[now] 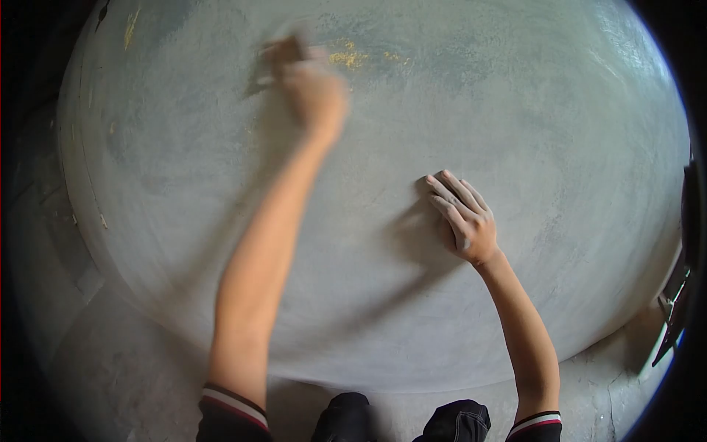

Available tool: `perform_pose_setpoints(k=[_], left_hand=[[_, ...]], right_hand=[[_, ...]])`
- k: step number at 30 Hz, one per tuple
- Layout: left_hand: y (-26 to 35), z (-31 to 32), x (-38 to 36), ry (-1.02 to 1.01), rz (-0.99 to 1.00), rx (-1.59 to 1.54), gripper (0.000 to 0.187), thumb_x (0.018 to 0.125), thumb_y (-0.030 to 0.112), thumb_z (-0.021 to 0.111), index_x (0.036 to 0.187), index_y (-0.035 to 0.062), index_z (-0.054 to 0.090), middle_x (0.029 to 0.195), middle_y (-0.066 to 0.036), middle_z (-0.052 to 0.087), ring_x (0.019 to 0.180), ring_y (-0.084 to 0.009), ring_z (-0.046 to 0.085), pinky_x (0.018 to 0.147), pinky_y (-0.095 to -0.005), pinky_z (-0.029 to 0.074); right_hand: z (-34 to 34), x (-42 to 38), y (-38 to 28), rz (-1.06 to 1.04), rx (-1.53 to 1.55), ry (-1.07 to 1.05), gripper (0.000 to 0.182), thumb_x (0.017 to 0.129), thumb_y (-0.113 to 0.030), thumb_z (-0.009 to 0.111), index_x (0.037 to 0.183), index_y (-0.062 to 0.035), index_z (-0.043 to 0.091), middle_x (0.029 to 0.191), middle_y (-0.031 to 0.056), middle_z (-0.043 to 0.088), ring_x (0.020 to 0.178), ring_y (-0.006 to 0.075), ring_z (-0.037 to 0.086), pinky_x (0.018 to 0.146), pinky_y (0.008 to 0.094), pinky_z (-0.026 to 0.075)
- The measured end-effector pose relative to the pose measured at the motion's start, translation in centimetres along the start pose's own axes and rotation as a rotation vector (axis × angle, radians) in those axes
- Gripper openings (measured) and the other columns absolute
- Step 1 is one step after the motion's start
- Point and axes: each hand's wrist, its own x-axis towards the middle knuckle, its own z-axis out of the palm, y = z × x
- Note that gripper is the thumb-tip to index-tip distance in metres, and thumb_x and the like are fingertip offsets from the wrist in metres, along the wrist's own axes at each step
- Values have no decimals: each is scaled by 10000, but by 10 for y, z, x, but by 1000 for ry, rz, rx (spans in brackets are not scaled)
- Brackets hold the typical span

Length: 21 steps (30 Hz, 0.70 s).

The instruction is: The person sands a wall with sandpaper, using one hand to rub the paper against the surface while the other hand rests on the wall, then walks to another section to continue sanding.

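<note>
We lean over a large grey domed surface (560,125), its skin smeared pale and dusty, and work it with both hands. To the far side of our left arm the dome's rim drops to a rough concrete floor (96,353). Our left hand (309,85) reaches far up the curve, blurred in motion, its fingers curled round something small and dark that we cannot make out; how tightly it grips we cannot tell. Just beyond that hand, toward the right, a patch of yellow flecks (350,57) marks the grey surface. Our right hand (465,217) lies nearer to us and well apart from the left, palm down, fingers stretched out and close together, pressed flat on the dome and holding nothing. A soft shadow falls on the surface beside it, on the side of our left arm. Dark sleeves with red and white cuffs (232,405) show at the bottom on both arms. Past the right hand, at the dome's edge, stands a dark frame (674,309).
</note>
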Motion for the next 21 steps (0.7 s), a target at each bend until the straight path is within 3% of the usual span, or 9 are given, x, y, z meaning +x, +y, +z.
perform_pose_setpoints(k=[2, 5, 8, 11, 12, 15, 18, 20, 21], left_hand=[[41, 51, -46, 106, 592, 137, 540, 962, 165, 456, 1374, -152, 307, 1471, -280, 297, 1423, -356, 195, 1185, -443, 103], [82, 118, -109, -42, 764, -253, 493, 925, 144, 469, 1338, -120, 419, 1447, -244, 375, 1410, -356, 245, 1176, -446, 117], [81, 102, -114, -306, 869, -122, 478, 920, 149, 477, 1330, -98, 450, 1457, -213, 379, 1410, -352, 250, 1167, -477, 133], [35, 42, -51, -27, 801, 211, 445, 953, 181, 449, 1297, -99, 485, 1465, -236, 346, 1418, -339, 230, 1175, -416, 140], [16, 20, -29, 42, 752, 234, 391, 978, 204, 432, 1116, -120, 602, 1378, -279, 441, 1409, -358, 239, 1177, -443, 110], [20, -48, 12, -264, -72, 176, 462, 1016, 256, 369, 929, -117, 627, 1130, -304, 589, 1137, -374, 560, 997, -468, 433], [46, -6, -17, -34, -49, 55, 448, 1012, 245, 387, 887, -128, 601, 1049, -277, 614, 991, -371, 628, 846, -475, 523], [57, 47, -43, -23, 231, 8, 423, 990, 217, 441, 976, -185, 572, 1172, -331, 548, 1152, -396, 540, 994, -474, 436], [62, 81, -61, 310, 642, 74, 407, 947, 171, 507, 1059, -219, 539, 1338, -360, 408, 1321, -402, 370, 1124, -476, 276]], right_hand=[[-2, 2, 0, -1, -9, -13, 382, 587, -27, 568, 966, -33, 623, 1251, 67, 614, 1226, 271, 533, 1005, 407, 461], [7, -15, 11, 18, 66, -54, 402, 558, -52, 582, 957, -20, 624, 1174, 92, 640, 1175, 293, 559, 1000, 411, 459], [8, -12, 8, 16, 62, -56, 394, 571, -58, 578, 960, -10, 619, 1144, 107, 643, 1153, 302, 564, 1001, 417, 456], [-1, 4, 0, -10, 6, 2, 368, 629, -11, 532, 987, -19, 614, 1250, 81, 612, 1228, 282, 529, 1005, 414, 456], [-1, 3, 0, -6, 14, -10, 369, 642, 5, 518, 997, -24, 613, 1279, 69, 597, 1246, 274, 516, 1008, 411, 458], [-3, 1, 5, -26, -24, -28, 371, 657, 19, 508, 1011, -27, 609, 1309, 56, 582, 1263, 261, 506, 1014, 403, 461], [-1, -2, 5, -35, 0, -7, 368, 640, 19, 525, 994, -27, 615, 1325, 70, 567, 1271, 263, 497, 1022, 401, 458], [-4, 3, 4, -40, -12, -9, 366, 628, 1, 543, 986, -26, 616, 1263, 76, 601, 1226, 267, 531, 1000, 398, 469], [-5, 4, 3, -38, -17, -5, 365, 617, -16, 560, 977, -26, 617, 1202, 83, 635, 1181, 271, 564, 979, 396, 480]])
